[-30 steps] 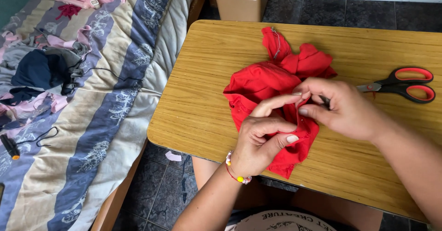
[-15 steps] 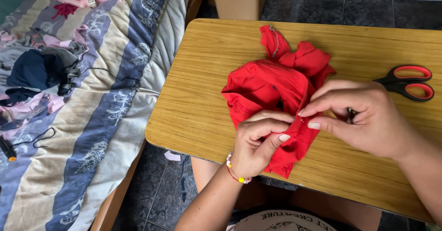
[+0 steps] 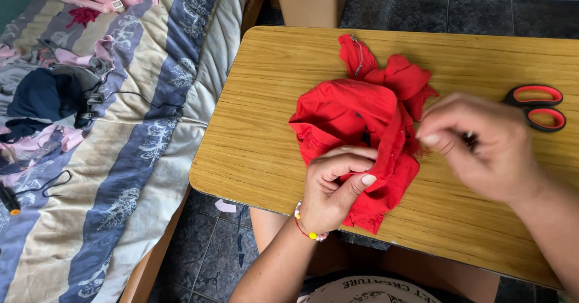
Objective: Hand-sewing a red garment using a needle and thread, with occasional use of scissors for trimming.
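while the left hand (image 3: 335, 185) pinches the red garment's (image 3: 356, 116) hem on the worktop (image 3: 265, 98), its long axis runs twelve to six; the blurred right hand (image 3: 476, 146), fingertips pinched, hovers at three.

One view only, from the person's head, looking steeply down and slightly forward onto the wooden table (image 3: 265, 116), close enough that the table fills the right two-thirds of the picture. Left of the table lies a striped mattress (image 3: 139, 152); beyond the table's far edge stands a cardboard box (image 3: 310, 1) on dark floor tiles
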